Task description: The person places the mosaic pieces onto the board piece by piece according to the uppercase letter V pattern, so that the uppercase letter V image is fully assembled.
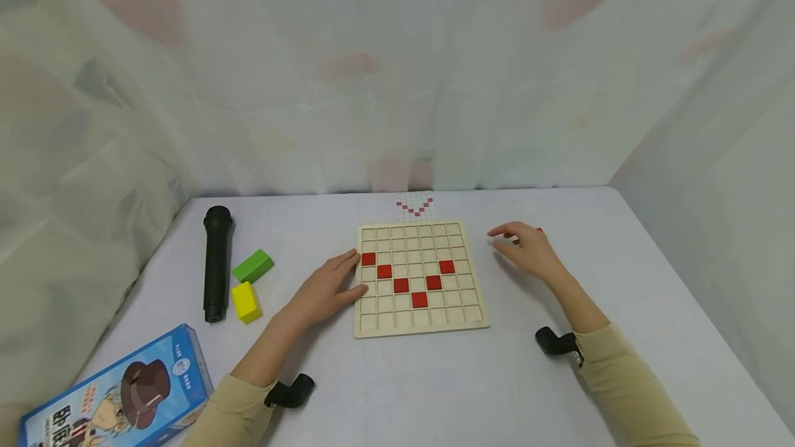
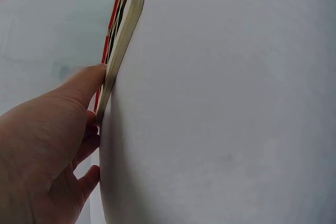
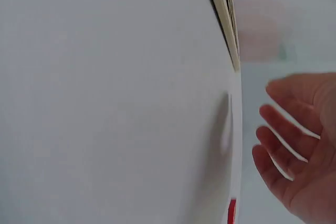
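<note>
A square wooden grid board (image 1: 409,239) lies flat on the table, with several red tiles (image 1: 401,285) set in its cells in a V shape. Against the board's left side rests my left hand (image 1: 319,293), its fingers along the edge and its thumb at the rim. In the left wrist view the thumb (image 2: 84,83) touches the board's edge. My right hand (image 1: 524,248) hovers to the right of the board, fingers loosely bent and nothing between them. Just behind that hand, a bit of red (image 1: 540,230) shows; it also appears as a red piece (image 3: 231,211) in the right wrist view.
A small pattern card (image 1: 416,206) with a red V stands behind the board. On the left are a black microphone-like cylinder (image 1: 217,264), a green block (image 1: 252,266), a yellow block (image 1: 246,302) and a blue box (image 1: 118,399). A pale curtain (image 1: 397,102) hangs behind the table.
</note>
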`<state>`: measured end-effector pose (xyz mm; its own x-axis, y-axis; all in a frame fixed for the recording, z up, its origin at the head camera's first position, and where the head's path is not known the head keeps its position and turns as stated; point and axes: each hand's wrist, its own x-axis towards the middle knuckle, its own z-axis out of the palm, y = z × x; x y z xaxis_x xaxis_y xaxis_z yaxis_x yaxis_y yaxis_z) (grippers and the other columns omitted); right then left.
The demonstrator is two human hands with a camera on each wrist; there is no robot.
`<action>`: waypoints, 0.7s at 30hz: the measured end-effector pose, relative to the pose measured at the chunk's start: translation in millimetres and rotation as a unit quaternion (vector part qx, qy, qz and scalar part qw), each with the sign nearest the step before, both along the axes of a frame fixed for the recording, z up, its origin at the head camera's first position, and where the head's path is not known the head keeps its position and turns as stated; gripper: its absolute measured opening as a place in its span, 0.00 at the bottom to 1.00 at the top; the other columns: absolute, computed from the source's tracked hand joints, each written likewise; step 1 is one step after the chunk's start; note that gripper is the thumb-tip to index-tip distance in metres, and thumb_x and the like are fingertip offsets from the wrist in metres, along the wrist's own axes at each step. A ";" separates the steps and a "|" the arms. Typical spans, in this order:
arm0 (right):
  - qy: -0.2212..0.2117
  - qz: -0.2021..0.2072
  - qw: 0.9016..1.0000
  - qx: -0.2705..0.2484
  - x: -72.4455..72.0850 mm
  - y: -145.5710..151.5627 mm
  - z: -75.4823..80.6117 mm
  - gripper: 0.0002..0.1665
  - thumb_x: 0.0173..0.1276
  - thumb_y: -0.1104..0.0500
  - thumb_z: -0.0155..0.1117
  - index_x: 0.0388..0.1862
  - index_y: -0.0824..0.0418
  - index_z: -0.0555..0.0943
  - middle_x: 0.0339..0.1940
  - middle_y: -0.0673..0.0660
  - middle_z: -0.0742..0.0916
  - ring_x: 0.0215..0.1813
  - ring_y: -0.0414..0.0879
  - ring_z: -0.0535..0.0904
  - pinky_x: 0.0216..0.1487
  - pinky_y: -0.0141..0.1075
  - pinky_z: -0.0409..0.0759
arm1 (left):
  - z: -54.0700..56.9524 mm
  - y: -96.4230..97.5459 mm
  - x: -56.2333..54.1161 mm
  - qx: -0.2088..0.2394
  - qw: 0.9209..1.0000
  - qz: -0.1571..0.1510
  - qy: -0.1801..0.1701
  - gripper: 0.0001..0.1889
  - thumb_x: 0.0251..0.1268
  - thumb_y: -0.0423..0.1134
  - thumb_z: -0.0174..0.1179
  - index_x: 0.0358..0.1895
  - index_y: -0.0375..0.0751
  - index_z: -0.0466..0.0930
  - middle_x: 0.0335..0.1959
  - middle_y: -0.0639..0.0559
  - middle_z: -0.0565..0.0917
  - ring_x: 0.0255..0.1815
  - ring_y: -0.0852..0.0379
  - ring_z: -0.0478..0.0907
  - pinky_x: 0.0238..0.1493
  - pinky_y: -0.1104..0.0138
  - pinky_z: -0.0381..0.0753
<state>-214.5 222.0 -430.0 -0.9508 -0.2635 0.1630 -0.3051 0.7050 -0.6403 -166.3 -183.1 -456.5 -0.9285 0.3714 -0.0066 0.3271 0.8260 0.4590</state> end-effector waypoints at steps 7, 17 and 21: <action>-0.022 -0.069 0.997 0.032 -3.9 44.7 6.9 0.17 0.69 0.68 0.56 0.54 0.69 0.80 0.56 0.73 0.78 0.55 0.67 0.73 0.53 0.58 0.75 | 2.2 0.5 1.1 0.001 1.000 0.000 0.000 0.40 0.67 0.55 0.61 0.74 0.36 0.59 0.75 0.43 0.61 0.74 0.43 0.58 0.70 0.49 0.62; -0.061 -0.073 0.994 0.043 -10.9 65.1 -0.1 0.22 0.63 0.72 0.52 0.57 0.71 0.78 0.59 0.75 0.76 0.59 0.71 0.71 0.56 0.63 0.71 | 4.6 0.0 2.7 0.000 1.000 0.003 0.000 0.40 0.66 0.55 0.61 0.74 0.35 0.60 0.75 0.43 0.61 0.74 0.42 0.58 0.70 0.49 0.62; -0.059 -0.072 0.995 0.043 -12.1 67.7 -2.2 0.20 0.63 0.69 0.58 0.55 0.72 0.79 0.51 0.73 0.81 0.51 0.65 0.76 0.50 0.55 0.76 | 4.0 0.1 1.8 0.002 1.000 0.003 -0.001 0.40 0.66 0.56 0.61 0.74 0.36 0.60 0.75 0.44 0.61 0.74 0.43 0.58 0.69 0.49 0.62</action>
<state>-226.6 289.7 -432.2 -0.9909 -0.1307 0.0315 -0.1232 0.7892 -0.6016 -164.4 -183.0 -452.5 -0.9306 0.3659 -0.0080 0.3210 0.8265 0.4624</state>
